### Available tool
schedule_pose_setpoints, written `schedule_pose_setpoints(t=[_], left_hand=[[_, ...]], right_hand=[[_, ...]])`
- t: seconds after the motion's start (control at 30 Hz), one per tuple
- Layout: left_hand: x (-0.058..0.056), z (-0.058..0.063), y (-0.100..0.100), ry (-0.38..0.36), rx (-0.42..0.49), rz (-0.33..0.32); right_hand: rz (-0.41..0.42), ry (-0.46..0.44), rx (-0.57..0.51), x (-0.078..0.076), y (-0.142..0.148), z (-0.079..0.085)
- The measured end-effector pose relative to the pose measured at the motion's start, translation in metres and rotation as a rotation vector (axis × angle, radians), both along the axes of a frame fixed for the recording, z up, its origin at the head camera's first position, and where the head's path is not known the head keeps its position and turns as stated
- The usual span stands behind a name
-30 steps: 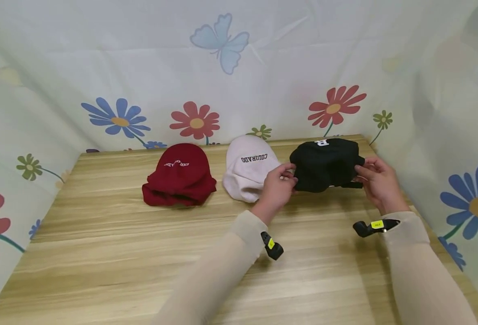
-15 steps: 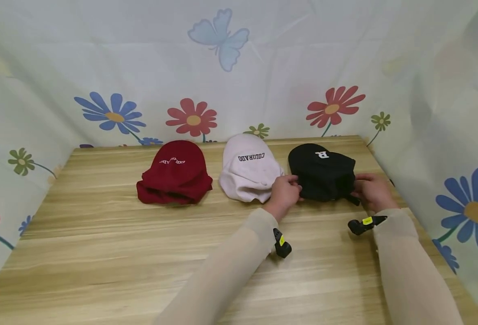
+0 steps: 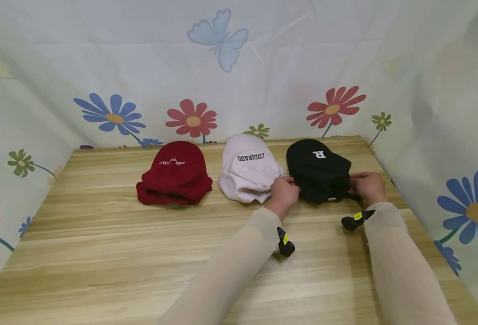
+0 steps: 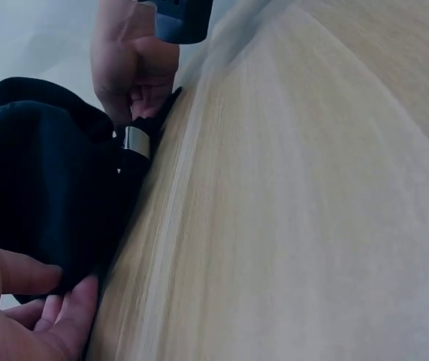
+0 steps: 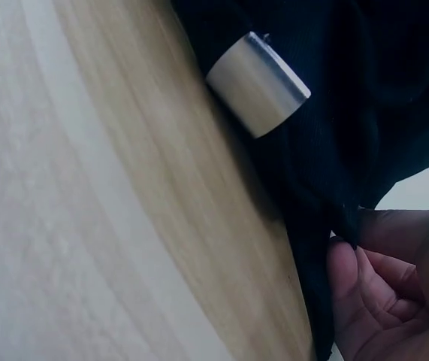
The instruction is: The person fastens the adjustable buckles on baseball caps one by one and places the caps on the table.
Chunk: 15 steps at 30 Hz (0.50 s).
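Observation:
A black baseball cap (image 3: 317,174) with a white letter R lies on the table at the right end of a row, its brim toward the back wall. My left hand (image 3: 284,193) pinches the cap's left edge between thumb and fingers. On the other side my right hand (image 3: 369,187) pinches the fabric near the back strap. The strap's metal buckle (image 5: 259,84) shows large in the right wrist view. Just left of the black cap is a pale cap (image 3: 250,169) lettered COLORADO, close to my left hand. Farther left lies a dark red cap (image 3: 175,174), its crown crumpled.
The wooden table (image 3: 113,253) runs up to a flowered cloth backdrop (image 3: 141,58) at the back and both sides. The right side cloth (image 3: 421,149) stands close to my right hand. A small black camera sits on each wrist.
Both hands have lowered the black cap from a raised, tilted pose onto the table. It has since shifted slightly left, and its letter R now faces up.

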State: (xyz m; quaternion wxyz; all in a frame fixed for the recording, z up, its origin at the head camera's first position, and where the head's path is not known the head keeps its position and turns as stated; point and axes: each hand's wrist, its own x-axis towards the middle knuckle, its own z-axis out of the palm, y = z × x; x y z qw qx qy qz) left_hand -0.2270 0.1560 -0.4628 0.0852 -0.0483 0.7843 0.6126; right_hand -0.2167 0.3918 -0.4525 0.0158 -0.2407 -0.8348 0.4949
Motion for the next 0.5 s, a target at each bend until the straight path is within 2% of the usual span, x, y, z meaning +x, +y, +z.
schedule_pose_setpoints(t=[0.17,0.33,0.43,0.5], left_hand=[[0.002,0.001,-0.002,0.012,-0.002,0.028],[0.006,0.008,-0.010,0.011,0.009,-0.037],[0.011,0.019,-0.021,0.009,0.006,-0.118],[0.015,0.030,-0.031,0.018,-0.011,-0.179]], right_hand=[[0.034,0.008,0.011,0.002,0.004,-0.001],[0.110,0.016,0.025,0.007,0.012,0.007],[0.113,0.036,0.147,0.011,0.012,0.021],[0.110,0.066,0.287,0.014,0.010,0.032]])
